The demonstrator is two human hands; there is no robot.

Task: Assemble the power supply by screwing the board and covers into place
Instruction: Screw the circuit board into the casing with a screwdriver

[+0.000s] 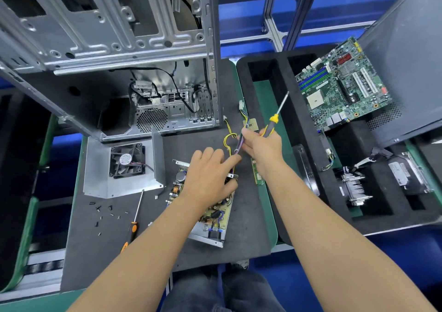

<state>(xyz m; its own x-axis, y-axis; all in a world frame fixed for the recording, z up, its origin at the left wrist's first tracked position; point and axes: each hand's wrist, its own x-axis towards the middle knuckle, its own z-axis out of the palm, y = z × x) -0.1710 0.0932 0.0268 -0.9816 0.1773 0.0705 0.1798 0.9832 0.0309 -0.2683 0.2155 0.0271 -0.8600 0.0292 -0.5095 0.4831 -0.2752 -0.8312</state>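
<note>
The power supply board (pixel 216 212) lies in its metal base tray (pixel 205 236) on the dark mat. My left hand (pixel 210 175) rests on the board's far end, fingers spread over its edge. My right hand (pixel 260 145) grips a yellow-and-grey screwdriver (pixel 275 118), shaft pointing up and away, and also pinches the board's cable bundle (pixel 239 144). The yellow wires (pixel 227 139) loop toward white plugs. The metal cover with a black fan (pixel 126 159) stands to the left. Several small black screws (pixel 105 213) lie loose on the mat.
An orange-handled screwdriver (pixel 134 223) lies beside the screws. An open computer case (pixel 134 72) stands behind the mat. A black foam tray (pixel 311 144) at the right holds a motherboard (pixel 344 86), a heatsink (pixel 354 187) and a drive (pixel 404 173). A memory stick (pixel 256 175) lies near my right wrist.
</note>
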